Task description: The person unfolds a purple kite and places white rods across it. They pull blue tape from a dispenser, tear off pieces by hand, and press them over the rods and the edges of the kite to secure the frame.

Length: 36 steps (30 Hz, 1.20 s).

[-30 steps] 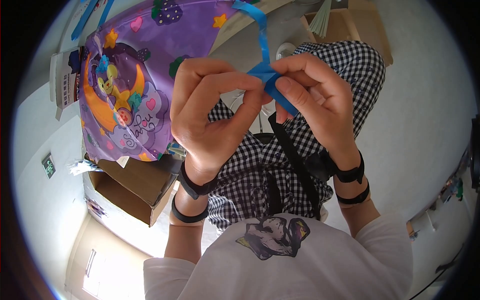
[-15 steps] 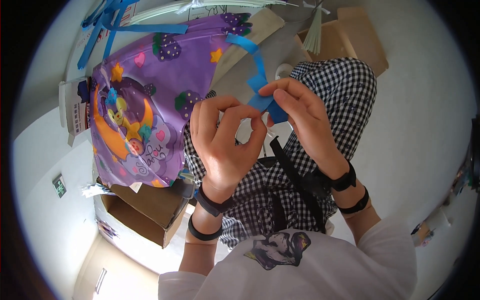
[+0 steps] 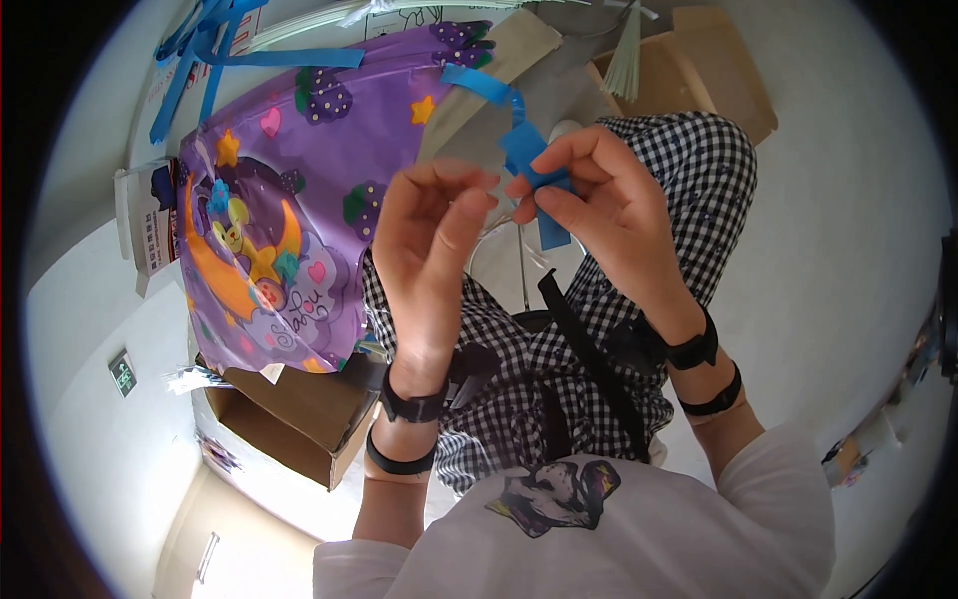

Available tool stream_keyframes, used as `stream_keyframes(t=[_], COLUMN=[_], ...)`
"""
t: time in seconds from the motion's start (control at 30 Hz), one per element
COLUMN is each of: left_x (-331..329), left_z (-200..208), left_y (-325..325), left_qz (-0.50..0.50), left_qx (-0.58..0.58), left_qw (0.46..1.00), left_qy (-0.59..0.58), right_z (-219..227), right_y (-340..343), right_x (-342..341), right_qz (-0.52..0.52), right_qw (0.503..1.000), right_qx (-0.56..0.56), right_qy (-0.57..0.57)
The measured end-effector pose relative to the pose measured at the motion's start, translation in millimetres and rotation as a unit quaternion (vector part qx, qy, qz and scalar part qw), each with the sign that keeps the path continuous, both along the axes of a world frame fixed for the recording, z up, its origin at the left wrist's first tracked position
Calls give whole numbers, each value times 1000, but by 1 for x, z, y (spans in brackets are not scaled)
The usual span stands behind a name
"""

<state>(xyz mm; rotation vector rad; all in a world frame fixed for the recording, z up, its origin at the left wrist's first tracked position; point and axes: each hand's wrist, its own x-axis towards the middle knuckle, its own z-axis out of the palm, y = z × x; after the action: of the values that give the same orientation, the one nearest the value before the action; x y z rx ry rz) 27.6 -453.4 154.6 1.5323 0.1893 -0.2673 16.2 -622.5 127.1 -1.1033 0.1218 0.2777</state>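
A blue ribbon [image 3: 520, 150], folded over on itself, is pinched between the thumb and fingers of my right hand [image 3: 627, 225]. One end of it hangs below the fingers, while the other runs up and away to the edge of a purple cartoon-printed plastic sheet [image 3: 289, 160]. To the left of the ribbon, my left hand [image 3: 424, 250] is raised with its fingers loosely bent and apart from the thumb. Nothing shows in it, and its fingertips are a little blurred. A thin metal rod [image 3: 524, 270] stands below the ribbon, between my legs.
More blue ribbon strips [image 3: 180, 90] lie at the far left, near a bundle of pale thin sticks [image 3: 329, 32]. An open cardboard box [image 3: 289, 419] stands at the lower left, another carton [image 3: 689, 65] at the far right. My checked trousers [image 3: 689, 180] lie beneath my hands.
My left hand has come away from the ribbon to the left, and its fingers have loosened from a pinch. My right hand still grips the ribbon, which now hangs differently.
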Motion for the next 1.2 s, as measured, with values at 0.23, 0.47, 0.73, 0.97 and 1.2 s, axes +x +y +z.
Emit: stream_keyframes(t=[0.23, 0.47, 0.73, 0.97, 1.2], left_x=[19, 12, 13, 13, 17], left_z=[1, 2, -2, -3, -8], left_y=[5, 3, 9, 14, 16], left_qz=[-11, -3, 5, -6, 4], left_qx=[-127, -11, -131, -188, -189], left_qw=[989, 999, 987, 972, 972], left_qy=[69, -51, 93, 139, 142], right_z=[9, 16, 13, 17, 6], right_y=[0, 4, 5, 5, -5], right_x=[-3, -1, -2, -1, 2], right_qz=[64, 50, 31, 49, 92], right_qw=[997, 994, 986, 992, 988], right_qx=[-44, -89, -112, -78, -44], right_qy=[-13, -33, -118, -86, -115])
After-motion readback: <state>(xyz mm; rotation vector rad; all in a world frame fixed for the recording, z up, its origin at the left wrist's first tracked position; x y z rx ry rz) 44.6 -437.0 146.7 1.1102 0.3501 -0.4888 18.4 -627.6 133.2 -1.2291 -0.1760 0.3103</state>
